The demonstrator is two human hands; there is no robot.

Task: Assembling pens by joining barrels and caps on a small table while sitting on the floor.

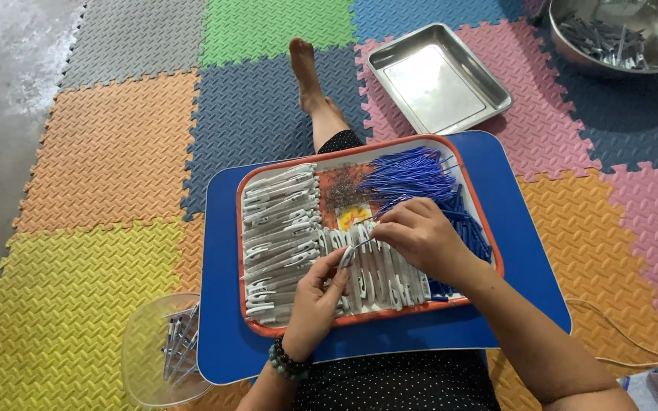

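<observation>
A floor of interlocking foam mats (116,152) in orange, yellow, green, grey, blue and pink fills the frame. At upper right lies an empty steel tray (438,78), and beside it, in the corner, a steel bowl (622,34) holds grey parts. At lower left sits a clear plastic bowl (163,352) with several assembled pens.

One white-grey pen barrel (346,257), slim and tapered, stands tilted, tip toward 1 o'clock, above the tray's white parts. One thin blue refill (365,243) runs from its upper end toward 2 o'clock, its far end hidden.
</observation>
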